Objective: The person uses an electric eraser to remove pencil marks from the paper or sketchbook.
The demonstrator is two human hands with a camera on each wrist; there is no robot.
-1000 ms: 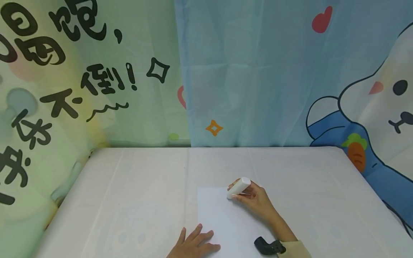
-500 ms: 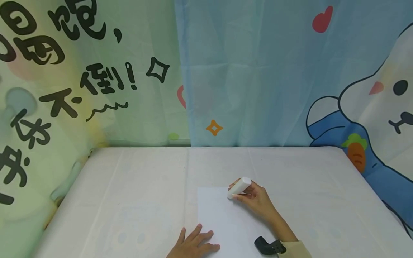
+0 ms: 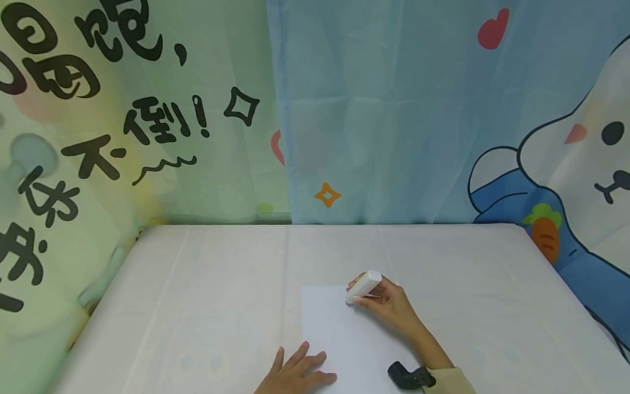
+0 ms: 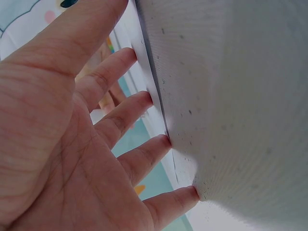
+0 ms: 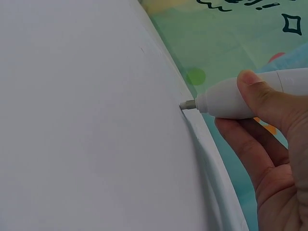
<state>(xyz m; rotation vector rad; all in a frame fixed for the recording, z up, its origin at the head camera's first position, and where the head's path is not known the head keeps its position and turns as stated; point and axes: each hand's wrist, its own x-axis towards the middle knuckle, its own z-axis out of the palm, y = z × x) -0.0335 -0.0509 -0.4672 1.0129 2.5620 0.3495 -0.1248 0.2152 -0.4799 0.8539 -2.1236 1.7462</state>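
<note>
In the head view my right hand [image 3: 394,311] pinches a thick white electric eraser [image 3: 364,288], held slanted over the far part of a white sheet of paper [image 3: 339,339]. The right wrist view shows the thumb on top of the eraser body [image 5: 226,98] and fingers beneath. Its narrow tip [image 5: 187,104] meets the paper's surface. My left hand [image 3: 297,373] rests with spread fingers at the paper's near left edge. Up close in the left wrist view, the fingertips of that left hand [image 4: 96,130] press along the sheet's edge.
A white cloth [image 3: 197,284] covers the table under the paper. Behind it hang a green printed curtain [image 3: 221,175] and a blue one [image 3: 418,137]. A black wrist camera [image 3: 410,377] sits on the right wrist, by a beige sleeve [image 3: 450,381].
</note>
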